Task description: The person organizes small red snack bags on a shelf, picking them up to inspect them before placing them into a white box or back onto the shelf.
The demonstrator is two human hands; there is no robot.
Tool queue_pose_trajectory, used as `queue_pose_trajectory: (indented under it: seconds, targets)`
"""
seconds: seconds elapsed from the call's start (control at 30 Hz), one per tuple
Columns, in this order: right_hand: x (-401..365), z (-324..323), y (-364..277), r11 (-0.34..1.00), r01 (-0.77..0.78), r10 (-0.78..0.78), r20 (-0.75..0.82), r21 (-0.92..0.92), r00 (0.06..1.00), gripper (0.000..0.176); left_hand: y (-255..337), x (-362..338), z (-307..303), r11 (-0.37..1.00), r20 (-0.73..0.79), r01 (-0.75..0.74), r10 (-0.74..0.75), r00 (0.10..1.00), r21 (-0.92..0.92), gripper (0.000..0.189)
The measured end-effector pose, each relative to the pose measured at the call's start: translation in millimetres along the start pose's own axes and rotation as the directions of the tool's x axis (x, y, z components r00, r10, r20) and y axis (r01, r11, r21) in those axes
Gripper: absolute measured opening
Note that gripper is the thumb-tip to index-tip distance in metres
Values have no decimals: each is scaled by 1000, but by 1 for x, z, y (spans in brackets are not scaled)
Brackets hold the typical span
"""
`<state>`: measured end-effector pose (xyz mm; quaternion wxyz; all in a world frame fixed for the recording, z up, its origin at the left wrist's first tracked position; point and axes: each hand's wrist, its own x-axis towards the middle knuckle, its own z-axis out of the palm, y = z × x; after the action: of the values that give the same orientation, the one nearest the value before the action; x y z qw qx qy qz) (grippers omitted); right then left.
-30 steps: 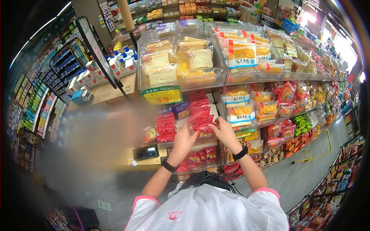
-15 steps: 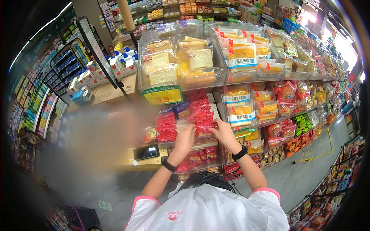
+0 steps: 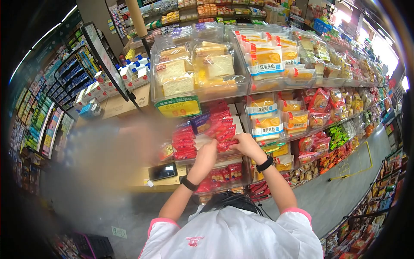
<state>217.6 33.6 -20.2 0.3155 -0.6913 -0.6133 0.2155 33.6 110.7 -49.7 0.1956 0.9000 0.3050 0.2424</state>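
Red snack packets stand in overlapping rows on the middle shelf, a right-hand row (image 3: 223, 125) and a left-hand row (image 3: 183, 139). Between my hands is the front red packet (image 3: 225, 145) of the right-hand row. My right hand (image 3: 247, 146) pinches its right end with thumb and fingers. My left hand (image 3: 206, 156) is closed at its left end, the fingertips partly hidden. A dark blue packet (image 3: 202, 123) lies between the rows, further back. Each of my wrists wears a black band.
Above sits a clear bin of bagged sandwich bread (image 3: 181, 86) with a green-and-yellow price sign (image 3: 179, 107). Packs of filled bread (image 3: 266, 127) fill the shelves to the right. A dark phone-like device (image 3: 163, 172) lies on the ledge at left. A large blur covers the left side.
The right hand has shifted slightly left, its fingers closing further on the front red packet. My left hand has hardly moved. The view has shifted a little.
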Motion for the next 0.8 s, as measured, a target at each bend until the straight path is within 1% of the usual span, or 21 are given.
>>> queue_pose_trajectory:
  seconds: [0.03, 0.13, 0.2, 0.23, 0.3, 0.33, 0.4, 0.43, 0.5, 0.53, 0.63, 0.73, 0.8]
  targets:
    - [2, -1, -3, 1000, 1, -1, 25, -8, 1000, 34, 2, 0, 1, 999, 2, 36, -36, 999, 6, 22]
    - [6, 9, 3, 991, 71, -71, 5, -110, 997, 31, 11, -2, -5, 990, 1, 138, -138, 990, 4, 23]
    - [4, 8, 4, 996, 64, -66, -34, -62, 997, 31, 20, -3, -12, 980, -3, 194, -194, 981, -32, 25]
    - [3, 8, 3, 997, 62, -64, -55, -38, 996, 31, 18, -3, -11, 976, 2, 205, -205, 979, -80, 23]
    - [-2, -2, -7, 995, -67, 71, -54, 75, 996, 30, 12, -2, -10, 959, 8, 224, -226, 974, -173, 22]
    - [-3, -6, -11, 983, -128, 135, -47, 129, 990, 30, 10, 0, -12, 954, 32, 239, -237, 971, -181, 22]
    - [-1, -8, -10, 987, -163, 162, -54, -4, 985, 28, 10, 3, -15, 942, 85, 271, -259, 962, -199, 23]
    - [-1, -8, -9, 981, -181, 177, -59, -70, 982, 28, 8, 3, -11, 943, 74, 252, -242, 967, -218, 25]
    - [-2, -3, -5, 980, -182, 182, -6, -73, 983, 29, 2, 2, -1, 944, 52, 211, -204, 978, -253, 30]
    - [0, 0, -3, 981, -182, 183, 16, -74, 983, 29, 3, 2, 0, 945, 56, 228, -221, 974, -236, 30]
    - [7, 5, 5, 974, -166, 176, 52, -155, 983, 35, 9, 4, 1, 945, 65, 275, -268, 961, -179, 28]
    - [7, -4, -2, 990, -135, 137, 82, -31, 987, 40, 11, 7, -2, 939, 94, 322, -312, 945, -121, 23]
    - [11, -1, 7, 987, -153, 158, 105, -52, 982, 42, 11, 11, -2, 928, 140, 357, -342, 929, -103, 21]
